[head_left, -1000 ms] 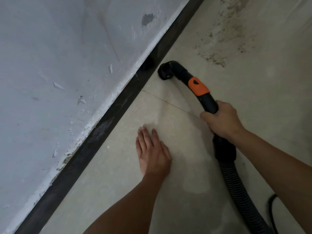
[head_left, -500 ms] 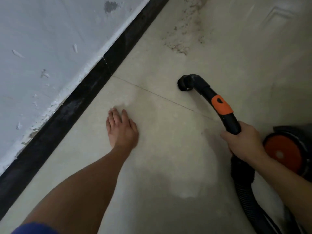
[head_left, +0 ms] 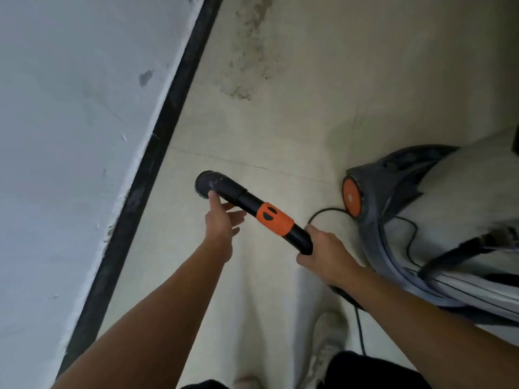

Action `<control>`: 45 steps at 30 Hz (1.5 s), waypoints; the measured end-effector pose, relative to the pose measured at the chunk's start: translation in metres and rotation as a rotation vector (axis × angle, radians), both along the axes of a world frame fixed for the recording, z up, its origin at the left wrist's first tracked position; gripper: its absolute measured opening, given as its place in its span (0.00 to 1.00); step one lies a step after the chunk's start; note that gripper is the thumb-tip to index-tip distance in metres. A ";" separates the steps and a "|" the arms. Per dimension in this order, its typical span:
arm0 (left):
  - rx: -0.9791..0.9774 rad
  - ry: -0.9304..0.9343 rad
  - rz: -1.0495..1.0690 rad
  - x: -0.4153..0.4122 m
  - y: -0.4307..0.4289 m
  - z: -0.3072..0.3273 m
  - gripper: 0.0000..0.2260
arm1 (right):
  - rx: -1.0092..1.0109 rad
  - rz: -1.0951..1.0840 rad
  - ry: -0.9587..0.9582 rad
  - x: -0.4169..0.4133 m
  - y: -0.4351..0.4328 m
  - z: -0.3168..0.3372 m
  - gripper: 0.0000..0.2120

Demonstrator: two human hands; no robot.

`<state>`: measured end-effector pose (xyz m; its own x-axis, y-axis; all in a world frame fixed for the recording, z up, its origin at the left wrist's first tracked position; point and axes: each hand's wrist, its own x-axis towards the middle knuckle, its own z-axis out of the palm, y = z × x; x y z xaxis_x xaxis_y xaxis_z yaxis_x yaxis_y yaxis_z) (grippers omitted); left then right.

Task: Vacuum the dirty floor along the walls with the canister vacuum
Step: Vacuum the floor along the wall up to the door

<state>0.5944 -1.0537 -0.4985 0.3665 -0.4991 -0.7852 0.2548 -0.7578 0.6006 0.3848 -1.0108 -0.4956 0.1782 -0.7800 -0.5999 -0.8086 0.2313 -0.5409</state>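
My right hand (head_left: 325,255) grips the black vacuum wand (head_left: 247,202) just behind its orange collar (head_left: 274,219). The wand is lifted off the pale tiled floor (head_left: 280,130) and its round brush nozzle (head_left: 206,185) points left toward the wall. My left hand (head_left: 222,223) reaches up under the wand with straight fingers, and its fingertip touches the nozzle's underside. The grey canister vacuum (head_left: 393,197) with an orange wheel (head_left: 351,196) lies on the floor to the right.
A pale wall (head_left: 70,122) with a black baseboard (head_left: 146,164) runs diagonally along the left. A dark dirt patch (head_left: 250,57) marks the floor farther ahead. A black power cord (head_left: 325,213) loops beside the canister. My shoe (head_left: 325,343) stands near the bottom.
I have risen, so the view is higher. The nozzle lifted off the floor and swung toward me. My left hand left the floor and came up to the nozzle. The canister came into fuller view.
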 end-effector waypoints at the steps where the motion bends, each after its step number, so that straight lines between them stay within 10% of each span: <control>1: -0.020 0.040 0.057 -0.012 0.000 0.023 0.26 | 0.013 -0.011 0.003 -0.004 0.009 0.018 0.12; 15: -0.218 0.002 -0.156 -0.148 0.014 0.294 0.13 | -0.058 -0.372 0.051 -0.106 0.100 0.278 0.21; 23: -0.298 -0.083 -0.498 -0.259 0.042 0.383 0.14 | -0.623 -0.703 0.371 -0.226 0.128 0.388 0.07; 32: -0.197 -0.248 -0.643 -0.334 0.047 0.384 0.20 | -0.344 -0.505 0.500 -0.310 0.080 0.371 0.35; 45: -0.095 -0.231 -0.574 -0.350 -0.066 0.396 0.22 | -0.620 -0.503 0.458 -0.325 -0.042 0.363 0.27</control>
<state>0.2449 -1.1194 -0.1021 0.1739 -0.7305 -0.6604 -0.3214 -0.6760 0.6631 0.0594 -1.0532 -0.1328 -0.4211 -0.9067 0.0233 -0.8571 0.3894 -0.3374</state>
